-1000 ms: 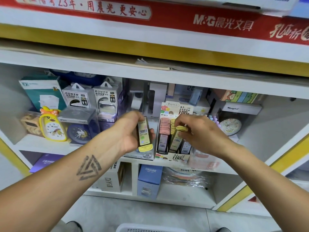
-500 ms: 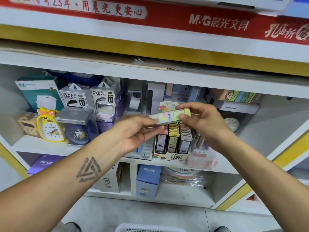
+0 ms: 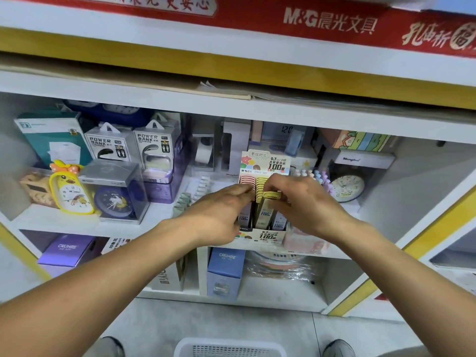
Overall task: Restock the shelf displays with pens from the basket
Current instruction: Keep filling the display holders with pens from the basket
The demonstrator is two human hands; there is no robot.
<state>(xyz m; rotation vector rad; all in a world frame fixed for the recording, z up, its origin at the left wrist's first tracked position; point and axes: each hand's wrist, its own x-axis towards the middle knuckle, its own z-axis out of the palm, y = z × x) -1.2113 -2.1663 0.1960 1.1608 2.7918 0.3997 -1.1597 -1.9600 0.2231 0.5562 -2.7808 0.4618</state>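
Observation:
A small cardboard display box (image 3: 268, 237) of slim lead cases stands on the middle shelf, with rows of pink and yellow caps. My right hand (image 3: 306, 204) pinches a yellow-capped case (image 3: 268, 207) by its top, standing upright in the yellow row. My left hand (image 3: 221, 212) rests against the box's left side, fingertips at the pink row; whether it holds anything is hidden. The white basket (image 3: 229, 347) shows only its rim at the bottom edge, on the floor between my shoes.
Left on the same shelf (image 3: 64, 220) stand a yellow duck clock (image 3: 69, 191), a boxed blue clock (image 3: 113, 199) and power bank packs (image 3: 108, 145). Pastel pens (image 3: 315, 176) and a round clock (image 3: 347, 188) sit to the right. Purple and blue boxes fill the shelf below.
The yellow-capped case, held level between both hands above the box half a second ago, is now upright and down in the yellow row. Both hands have dropped to the box.

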